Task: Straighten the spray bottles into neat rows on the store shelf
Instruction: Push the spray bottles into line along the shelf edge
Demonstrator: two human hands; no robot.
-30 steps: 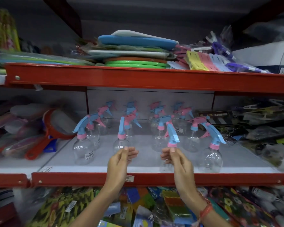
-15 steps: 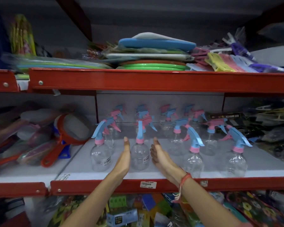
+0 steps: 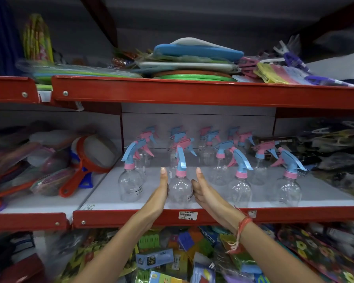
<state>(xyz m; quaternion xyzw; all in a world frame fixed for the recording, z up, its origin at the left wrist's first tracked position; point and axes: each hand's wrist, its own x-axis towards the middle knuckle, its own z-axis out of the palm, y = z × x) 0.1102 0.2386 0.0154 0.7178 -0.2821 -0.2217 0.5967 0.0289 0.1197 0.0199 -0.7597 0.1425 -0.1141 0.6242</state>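
Note:
Several clear spray bottles with blue and pink trigger heads stand on the white shelf [image 3: 325,202] in loose rows. In the front row, the second spray bottle [image 3: 180,190] from the left sits between my palms. My left hand [image 3: 160,194] presses flat on its left side and my right hand [image 3: 203,190] on its right side, with fingers straight and pointing toward the back. Its blue nozzle points straight at me. Front-row neighbours stand at the left [image 3: 130,186], the right [image 3: 239,190] and the far right [image 3: 288,188]. Bottles further back are partly hidden.
A red upper shelf [image 3: 192,94] stacked with plastic goods hangs low above the bottles. Red-handled strainers [image 3: 90,160] and packaged items crowd the bay to the left. Bagged goods fill the right bay and the space below. A price tag [image 3: 188,215] sits on the red front rail.
My hands left the bottle further right, moved left, and closed in on both sides of the second front bottle. The view shifted so the shelf sits more to the right.

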